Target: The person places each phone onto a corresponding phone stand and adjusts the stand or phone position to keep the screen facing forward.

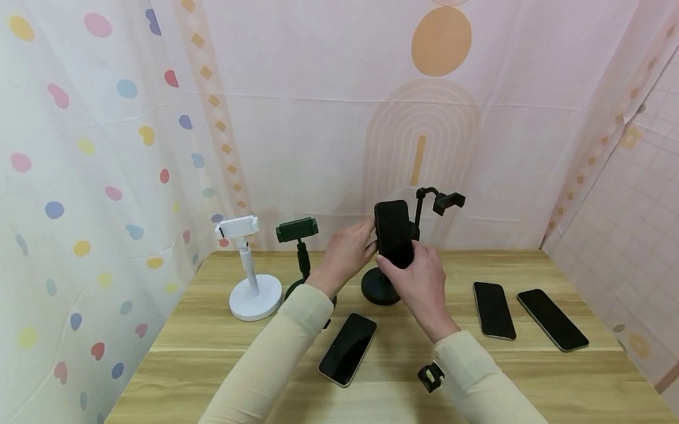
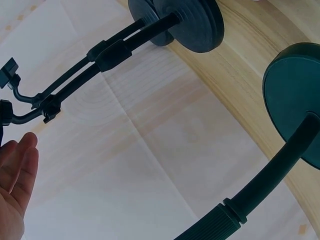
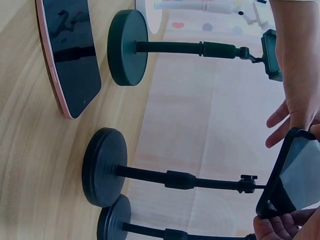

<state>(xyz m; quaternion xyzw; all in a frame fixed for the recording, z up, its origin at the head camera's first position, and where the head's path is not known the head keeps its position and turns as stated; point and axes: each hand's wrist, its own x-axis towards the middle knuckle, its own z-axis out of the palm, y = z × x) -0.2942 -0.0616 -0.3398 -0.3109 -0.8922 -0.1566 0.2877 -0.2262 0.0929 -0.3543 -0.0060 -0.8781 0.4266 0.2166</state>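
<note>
The right grip [image 1: 423,274] holds a dark phone [image 1: 393,232] by its lower end, thumb across the front corner. The phone stands upright, screen towards the person, between the two grips and in front of the head of a black stand [image 1: 378,287]; whether it sits in a clamp there cannot be told. The left grip [image 1: 346,248] is at the phone's other long edge, some fingers reaching out behind it; whether it pinches anything is hidden. Just beyond the right grip, a second black stand [image 1: 448,202] rises close behind the first, crowding that side. Left of the left grip come a green stand [image 1: 297,230], its base partly covered by the left forearm, then a white stand [image 1: 255,296]. Nearer the person, below both grips, a phone [image 1: 347,349] lies on the bench [image 1: 210,379] between the forearms. Right of the right grip lie two more phones [image 1: 494,311], side by side and apart.
</note>
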